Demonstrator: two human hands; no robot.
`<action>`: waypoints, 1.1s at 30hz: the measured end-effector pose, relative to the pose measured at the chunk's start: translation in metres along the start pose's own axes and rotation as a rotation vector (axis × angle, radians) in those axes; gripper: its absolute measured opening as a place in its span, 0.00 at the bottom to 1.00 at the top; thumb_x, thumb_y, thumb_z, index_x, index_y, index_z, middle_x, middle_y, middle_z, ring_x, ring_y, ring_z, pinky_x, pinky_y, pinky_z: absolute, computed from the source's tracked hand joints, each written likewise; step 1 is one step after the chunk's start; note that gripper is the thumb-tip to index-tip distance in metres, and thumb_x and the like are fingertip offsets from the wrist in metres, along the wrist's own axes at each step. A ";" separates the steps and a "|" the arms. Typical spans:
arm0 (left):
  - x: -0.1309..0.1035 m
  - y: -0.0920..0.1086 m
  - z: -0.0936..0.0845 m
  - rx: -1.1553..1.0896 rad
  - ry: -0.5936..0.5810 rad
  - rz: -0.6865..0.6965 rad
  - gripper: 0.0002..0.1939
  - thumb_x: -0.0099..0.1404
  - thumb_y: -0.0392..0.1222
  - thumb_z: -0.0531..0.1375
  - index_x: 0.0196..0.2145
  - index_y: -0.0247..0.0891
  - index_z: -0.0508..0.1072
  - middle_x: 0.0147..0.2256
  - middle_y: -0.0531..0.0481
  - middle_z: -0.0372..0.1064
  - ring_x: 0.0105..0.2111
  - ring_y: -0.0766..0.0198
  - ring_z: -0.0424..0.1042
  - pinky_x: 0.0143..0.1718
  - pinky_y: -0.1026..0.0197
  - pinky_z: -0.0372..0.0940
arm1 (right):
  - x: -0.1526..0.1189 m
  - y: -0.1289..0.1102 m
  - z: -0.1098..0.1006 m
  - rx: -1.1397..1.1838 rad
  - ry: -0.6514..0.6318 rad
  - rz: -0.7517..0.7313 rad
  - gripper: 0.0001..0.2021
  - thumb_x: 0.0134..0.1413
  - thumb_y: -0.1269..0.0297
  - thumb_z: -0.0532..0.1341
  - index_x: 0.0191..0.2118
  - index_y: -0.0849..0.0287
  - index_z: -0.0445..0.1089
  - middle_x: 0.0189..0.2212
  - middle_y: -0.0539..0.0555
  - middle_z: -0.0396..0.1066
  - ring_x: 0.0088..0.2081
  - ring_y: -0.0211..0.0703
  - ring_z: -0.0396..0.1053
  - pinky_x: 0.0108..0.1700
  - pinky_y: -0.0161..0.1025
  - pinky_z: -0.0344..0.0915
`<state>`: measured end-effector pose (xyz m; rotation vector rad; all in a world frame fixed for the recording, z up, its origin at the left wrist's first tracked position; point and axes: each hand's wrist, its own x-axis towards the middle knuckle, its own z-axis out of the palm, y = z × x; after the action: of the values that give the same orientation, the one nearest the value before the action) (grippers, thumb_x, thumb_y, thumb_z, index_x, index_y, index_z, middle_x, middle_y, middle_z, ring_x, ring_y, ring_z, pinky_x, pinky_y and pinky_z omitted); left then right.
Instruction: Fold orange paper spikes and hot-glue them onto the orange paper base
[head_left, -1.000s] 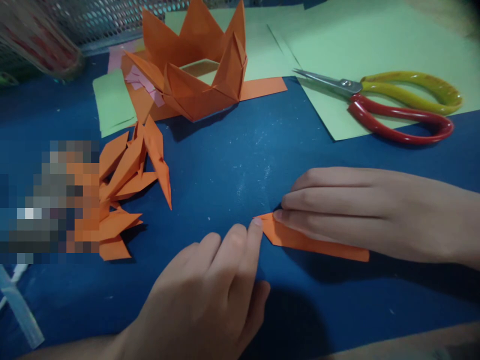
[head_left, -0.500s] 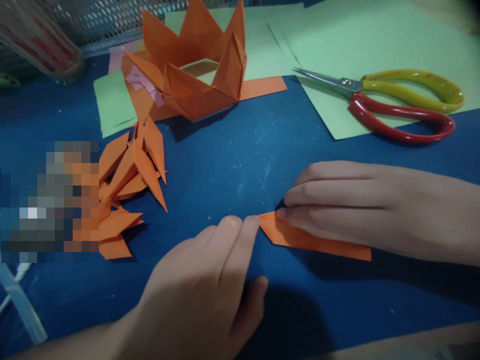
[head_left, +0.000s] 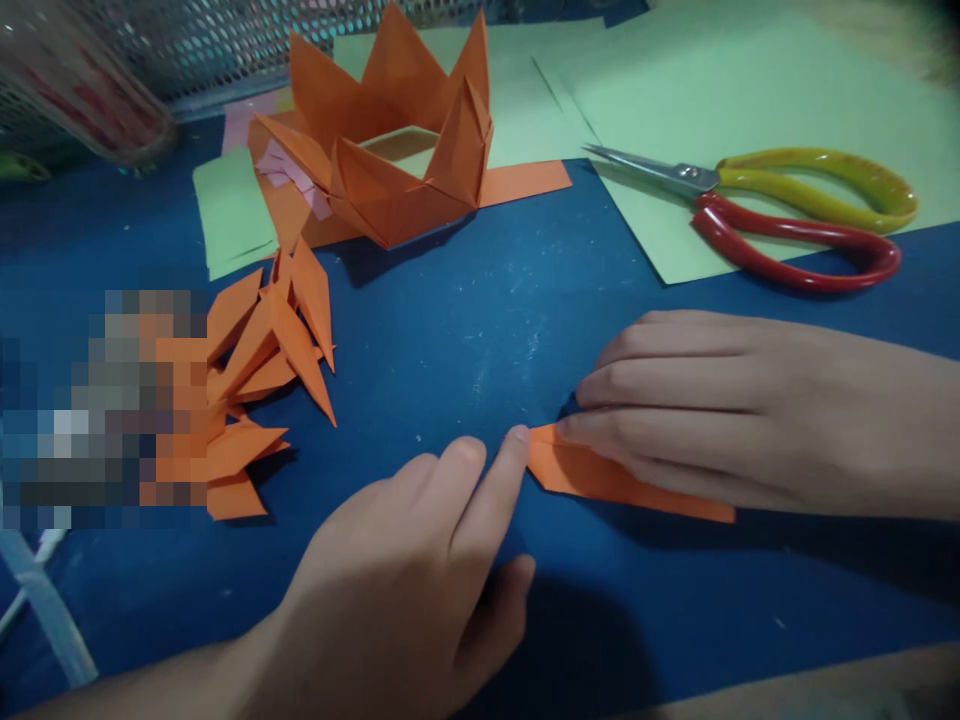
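Note:
An orange folded paper strip (head_left: 592, 472) lies flat on the blue table (head_left: 465, 330), its left end cut to a slanted point. My left hand (head_left: 420, 560) touches that end with the index fingertip; its thumb stands apart below and the other fingers are bent. My right hand (head_left: 720, 410) lies over the strip's upper edge with its fingers stretched and close together, fingertips resting on the paper near the left end. The right thumb is hidden.
An orange folded paper crown (head_left: 405, 205) stands at the back on paper pieces. Scissors (head_left: 697, 180) rest across green sheets (head_left: 750, 90) at the back right. Folded orange pieces (head_left: 277, 330) lie at left, beside a blurred patch. A clear container (head_left: 112, 110) is at the back left.
My left index fingertip has moved slightly right and stands farther from the neighbouring finger. My right hand has shifted a little over the strip. The view has moved slightly.

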<state>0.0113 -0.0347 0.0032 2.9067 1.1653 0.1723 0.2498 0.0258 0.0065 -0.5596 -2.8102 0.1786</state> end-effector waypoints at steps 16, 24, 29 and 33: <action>0.000 0.001 0.000 0.009 0.027 0.003 0.24 0.64 0.43 0.50 0.54 0.26 0.64 0.34 0.46 0.70 0.25 0.63 0.65 0.20 0.61 0.59 | 0.000 -0.012 -0.002 -0.184 0.094 0.002 0.17 0.58 0.48 0.54 0.40 0.57 0.71 0.32 0.53 0.72 0.35 0.47 0.65 0.35 0.48 0.59; -0.006 -0.001 0.003 0.036 0.142 0.021 0.18 0.65 0.42 0.52 0.49 0.30 0.68 0.38 0.44 0.71 0.32 0.58 0.67 0.29 0.57 0.63 | 0.003 -0.013 0.004 -0.053 0.084 0.023 0.11 0.63 0.69 0.52 0.35 0.56 0.71 0.35 0.50 0.75 0.37 0.40 0.68 0.40 0.44 0.62; -0.002 -0.006 0.003 -0.100 0.095 0.076 0.17 0.65 0.39 0.53 0.49 0.31 0.68 0.49 0.42 0.70 0.41 0.55 0.67 0.40 0.54 0.66 | 0.002 -0.008 0.002 -0.029 0.090 0.013 0.08 0.61 0.69 0.54 0.35 0.56 0.71 0.33 0.50 0.75 0.36 0.40 0.70 0.39 0.43 0.64; 0.002 -0.011 0.001 -0.198 0.033 0.085 0.16 0.64 0.37 0.53 0.49 0.34 0.69 0.58 0.43 0.63 0.54 0.51 0.63 0.49 0.50 0.65 | 0.004 -0.008 0.004 -0.014 0.091 -0.035 0.10 0.63 0.70 0.52 0.40 0.57 0.71 0.34 0.51 0.75 0.39 0.39 0.70 0.42 0.41 0.64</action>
<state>0.0051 -0.0252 0.0016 2.7896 0.9680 0.3186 0.2420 0.0198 0.0054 -0.5085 -2.7332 0.1241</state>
